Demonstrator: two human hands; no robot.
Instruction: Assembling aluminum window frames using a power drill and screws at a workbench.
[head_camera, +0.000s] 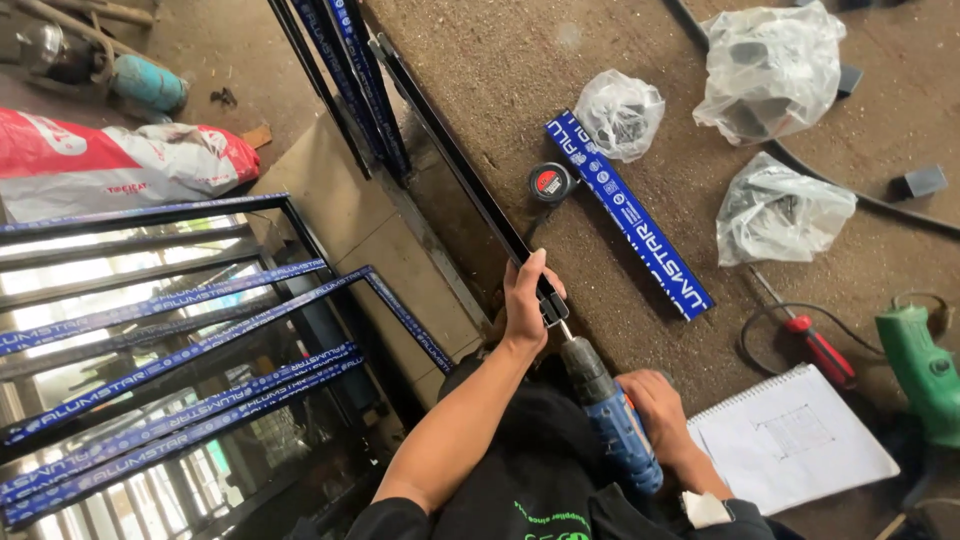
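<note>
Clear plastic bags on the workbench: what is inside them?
The three clear plastic bags hold small dark pieces, likely fittings; their exact kind cannot be told through the crumpled plastic. The workbench under them is hidden where they rest.

Profile: long black metal bar (470, 180), smooth, slightly glossy
Drill: blue and black cordless plastic drill (612, 425), matt body, bare steel bit
Tabletop: brown tabletop (520, 60), rough, grainy, matt
Strip: short dark metal strip under glossy blue printed film (628, 213)
Bags: thin clear crinkled plastic bags (770, 65), shiny
Notebook: white spiral paper notebook (795, 440), matt
Screwdriver: red-handled screwdriver (815, 345), glossy plastic grip
</note>
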